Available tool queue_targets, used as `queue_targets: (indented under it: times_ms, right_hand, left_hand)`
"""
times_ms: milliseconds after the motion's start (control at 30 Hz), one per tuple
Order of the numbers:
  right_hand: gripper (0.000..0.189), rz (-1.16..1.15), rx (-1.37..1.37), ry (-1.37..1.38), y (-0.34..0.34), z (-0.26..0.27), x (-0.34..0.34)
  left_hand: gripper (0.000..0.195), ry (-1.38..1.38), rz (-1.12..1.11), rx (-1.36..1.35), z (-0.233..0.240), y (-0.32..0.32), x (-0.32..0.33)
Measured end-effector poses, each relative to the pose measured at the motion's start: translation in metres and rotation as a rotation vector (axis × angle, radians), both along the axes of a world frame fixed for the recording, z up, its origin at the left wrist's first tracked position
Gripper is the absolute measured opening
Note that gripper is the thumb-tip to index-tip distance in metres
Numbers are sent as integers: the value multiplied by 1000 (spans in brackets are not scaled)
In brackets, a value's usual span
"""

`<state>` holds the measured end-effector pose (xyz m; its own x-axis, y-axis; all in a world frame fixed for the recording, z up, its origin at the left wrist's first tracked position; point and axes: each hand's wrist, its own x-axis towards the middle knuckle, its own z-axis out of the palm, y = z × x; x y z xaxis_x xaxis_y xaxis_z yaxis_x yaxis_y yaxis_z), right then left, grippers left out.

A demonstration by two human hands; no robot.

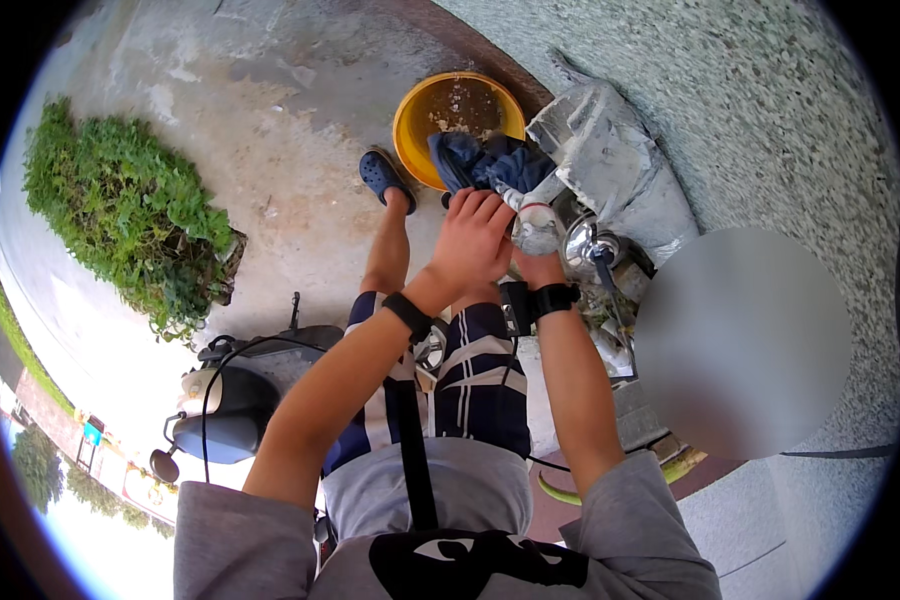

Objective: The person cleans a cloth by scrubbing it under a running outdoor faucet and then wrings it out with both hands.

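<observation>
My left hand (471, 236) is closed, with its fingers curled beside a bunched dark blue cloth (487, 161) that appears gripped in it. My right hand (532, 262) is mostly hidden behind the left hand and a whitish round fitting (537, 229) with a red ring. The cloth hangs over the near side of a round yellow tub (403, 154). Drops or splashes of water show inside the tub. Black bands circle both wrists, and a small black device sits on the right one.
Beside my right hand stand a shiny metal part (591, 241) and a grey plastic-wrapped object (615, 157) against a speckled wall (780, 135). Left lie a leafy plant (120, 217) and a parked scooter (229, 420). A foot in a navy clog (382, 178) stands near the tub.
</observation>
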<state>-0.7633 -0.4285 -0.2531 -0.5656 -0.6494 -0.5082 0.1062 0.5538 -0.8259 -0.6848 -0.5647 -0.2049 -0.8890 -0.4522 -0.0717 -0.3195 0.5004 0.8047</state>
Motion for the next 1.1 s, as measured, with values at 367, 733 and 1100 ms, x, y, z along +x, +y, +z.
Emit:
queue_targets:
  times_ms: [367, 733, 1100]
  right_hand:
    - [41, -12, -5, -34, -12, 8, -21]
    - [44, -113, 46, -220, -9, -22, -20]
    - [48, -60, 139, -50, 9, -36, -8]
  left_hand:
    - [33, -186, 786, 908, -37, -29, 9]
    - [60, -151, -136, -148, -32, -43, -15]
    - [58, -154, -240, -345, -31, -28, -1]
